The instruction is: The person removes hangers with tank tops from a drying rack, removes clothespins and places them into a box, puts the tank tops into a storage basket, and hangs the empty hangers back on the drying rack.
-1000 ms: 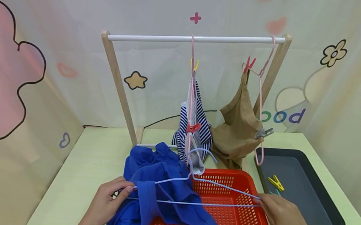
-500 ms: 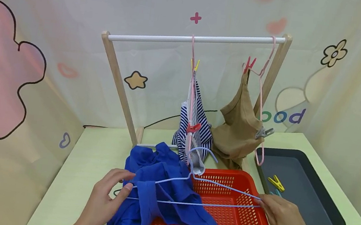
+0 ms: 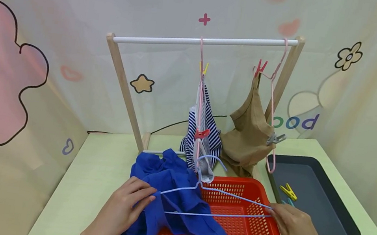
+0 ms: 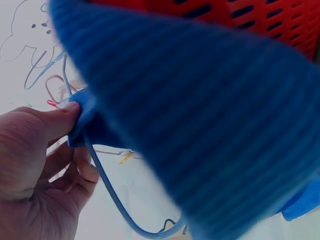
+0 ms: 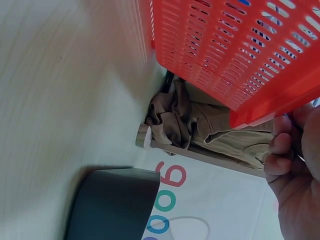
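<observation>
A light-blue wire hanger lies level over the red basket, hook towards the rack. A blue garment lies bunched over the basket's left side, with one narrow band of it looped over the hanger's left arm. My left hand pinches that band against the wire between thumb and fingertips; in the left wrist view the thumb presses on the cloth, and the hanger's rounded end hangs below. With thumb and fingers, my right hand grips the hanger's right end above the basket's rim.
Behind the red basket stands a rack with a white rail. A striped garment and brown garment hang there on pink hangers with clothespins. At right lies a dark tray holding a yellow clothespin.
My left hand let go of the hanger's left end, opened, then moved right and took hold of the garment's band on the wire. My right hand has stayed on the hanger.
</observation>
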A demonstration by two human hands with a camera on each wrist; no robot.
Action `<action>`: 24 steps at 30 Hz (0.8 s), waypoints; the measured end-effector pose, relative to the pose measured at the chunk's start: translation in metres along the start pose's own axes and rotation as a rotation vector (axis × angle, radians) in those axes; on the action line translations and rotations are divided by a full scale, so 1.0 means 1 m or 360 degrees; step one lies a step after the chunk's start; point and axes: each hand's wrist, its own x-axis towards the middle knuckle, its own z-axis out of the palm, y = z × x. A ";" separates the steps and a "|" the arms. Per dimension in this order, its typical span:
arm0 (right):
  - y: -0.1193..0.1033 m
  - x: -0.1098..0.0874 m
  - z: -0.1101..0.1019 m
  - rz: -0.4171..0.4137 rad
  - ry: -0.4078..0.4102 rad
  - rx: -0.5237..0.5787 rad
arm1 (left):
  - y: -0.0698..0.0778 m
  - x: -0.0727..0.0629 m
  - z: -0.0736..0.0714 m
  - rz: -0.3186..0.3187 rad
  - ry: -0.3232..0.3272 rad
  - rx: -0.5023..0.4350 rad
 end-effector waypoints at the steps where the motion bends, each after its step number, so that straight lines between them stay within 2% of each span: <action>1: 0.000 0.000 0.000 -0.0005 0.0005 -0.0004 | -0.001 0.000 0.001 0.0023 0.0023 -0.0025; 7: -0.001 0.001 0.002 -0.0016 0.0032 -0.0019 | -0.005 -0.002 0.004 0.0082 0.0153 -0.0162; 13: -0.004 0.002 0.001 0.0042 0.0013 0.0033 | -0.006 -0.004 0.006 0.0126 0.0284 -0.0212; 20: -0.005 0.003 0.003 0.0039 0.0056 0.0016 | -0.008 -0.007 0.006 0.0104 0.0314 -0.0219; 24: -0.003 0.002 0.003 0.0039 0.0090 -0.0056 | -0.010 -0.010 0.004 0.0061 0.0344 -0.0211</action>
